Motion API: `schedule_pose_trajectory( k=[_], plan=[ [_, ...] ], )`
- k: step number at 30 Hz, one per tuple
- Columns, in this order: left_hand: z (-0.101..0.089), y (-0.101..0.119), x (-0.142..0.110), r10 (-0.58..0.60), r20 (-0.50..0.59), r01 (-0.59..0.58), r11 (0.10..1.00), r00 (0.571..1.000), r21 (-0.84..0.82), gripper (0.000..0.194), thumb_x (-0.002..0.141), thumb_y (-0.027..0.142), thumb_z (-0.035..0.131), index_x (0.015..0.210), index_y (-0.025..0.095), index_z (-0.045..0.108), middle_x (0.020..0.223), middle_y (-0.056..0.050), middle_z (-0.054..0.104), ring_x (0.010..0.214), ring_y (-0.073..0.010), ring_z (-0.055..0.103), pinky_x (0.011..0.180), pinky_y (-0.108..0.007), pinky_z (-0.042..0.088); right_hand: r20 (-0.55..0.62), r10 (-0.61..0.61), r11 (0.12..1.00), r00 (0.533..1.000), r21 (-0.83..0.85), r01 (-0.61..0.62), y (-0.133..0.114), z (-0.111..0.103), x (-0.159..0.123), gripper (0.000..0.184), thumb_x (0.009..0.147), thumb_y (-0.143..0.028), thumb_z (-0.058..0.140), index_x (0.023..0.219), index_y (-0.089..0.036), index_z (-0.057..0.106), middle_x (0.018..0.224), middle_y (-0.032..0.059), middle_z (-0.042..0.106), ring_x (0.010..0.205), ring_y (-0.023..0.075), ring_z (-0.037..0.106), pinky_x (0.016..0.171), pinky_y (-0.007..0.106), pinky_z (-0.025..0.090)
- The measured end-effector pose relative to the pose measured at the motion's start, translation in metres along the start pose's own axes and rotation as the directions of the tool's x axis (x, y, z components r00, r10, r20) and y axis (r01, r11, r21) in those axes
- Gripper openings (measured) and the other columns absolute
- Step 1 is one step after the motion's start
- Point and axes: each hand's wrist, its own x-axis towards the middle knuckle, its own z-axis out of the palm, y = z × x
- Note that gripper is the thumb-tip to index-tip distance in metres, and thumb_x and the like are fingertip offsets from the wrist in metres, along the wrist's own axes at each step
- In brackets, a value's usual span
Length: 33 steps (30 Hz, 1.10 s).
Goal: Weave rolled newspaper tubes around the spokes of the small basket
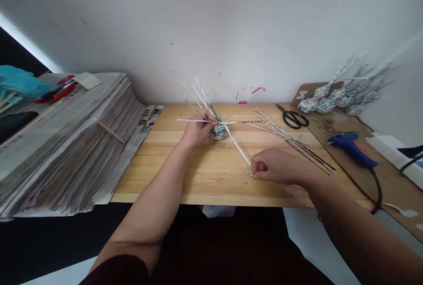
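A small woven piece of rolled newspaper (219, 132) rests on the wooden table, its paper sticks fanning out to the back, left and right. My left hand (197, 129) pinches it at its upper left side, where the sticks cross. From that crossing a white rolled paper stick (238, 147) slants down toward me. My right hand (269, 167) is closed on the near end of this stick, apart from the woven piece; its fingertips are partly hidden. A short bit of paper stick (246, 173) shows just left of the right fingers.
Loose paper sticks (297, 143) lie on the right, near black scissors (294, 118). Beyond are a blue glue gun (353, 148), a white power strip (393, 155) and several finished woven pieces (325, 100). A tall newspaper stack (76, 144) stands left; a wall (211, 34) rises behind.
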Motion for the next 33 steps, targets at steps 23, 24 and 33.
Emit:
schedule_pose_trajectory(
  k=[23, 24, 33],
  plan=[
    [0.000, 0.012, -0.009, 0.033, 0.164, -0.050, 0.994, 0.986, 0.100, 0.011, 0.079, 0.021, 0.072, 0.074, 0.020, 0.062, 0.080, -0.004, 0.073, 0.076, -0.0177, 0.066, 0.072, -0.031, 0.050, -0.507, -0.253, 0.919, 0.824, 0.139, 0.368, -0.003, -0.024, 0.088, 0.024, 0.091, -0.019, 0.053, 0.103, -0.018, 0.073, 0.079, 0.0003, 0.065, 0.067, 0.0127, 0.053, 0.065, 0.024, 0.036],
    [0.000, 0.013, -0.009, 0.028, 0.173, -0.046, 0.994, 0.985, 0.102, 0.012, 0.079, 0.021, 0.072, 0.074, 0.020, 0.061, 0.081, -0.004, 0.073, 0.077, -0.0179, 0.067, 0.073, -0.031, 0.051, -0.527, -0.235, 0.913, 0.817, 0.167, 0.371, 0.000, -0.022, 0.089, 0.026, 0.091, -0.017, 0.051, 0.104, -0.017, 0.073, 0.082, 0.0010, 0.067, 0.068, 0.0124, 0.054, 0.065, 0.024, 0.036],
    [0.003, 0.014, -0.011, 0.060, 0.186, -0.079, 0.992, 0.981, 0.098, 0.013, 0.083, 0.024, 0.071, 0.072, 0.018, 0.065, 0.083, -0.006, 0.075, 0.078, -0.0170, 0.068, 0.073, -0.029, 0.053, -0.548, -0.211, 0.922, 0.809, 0.162, 0.351, -0.002, -0.028, 0.098, 0.021, 0.090, -0.025, 0.061, 0.093, -0.018, 0.080, 0.087, 0.0054, 0.078, 0.076, 0.0154, 0.064, 0.068, 0.026, 0.039]
  ],
)
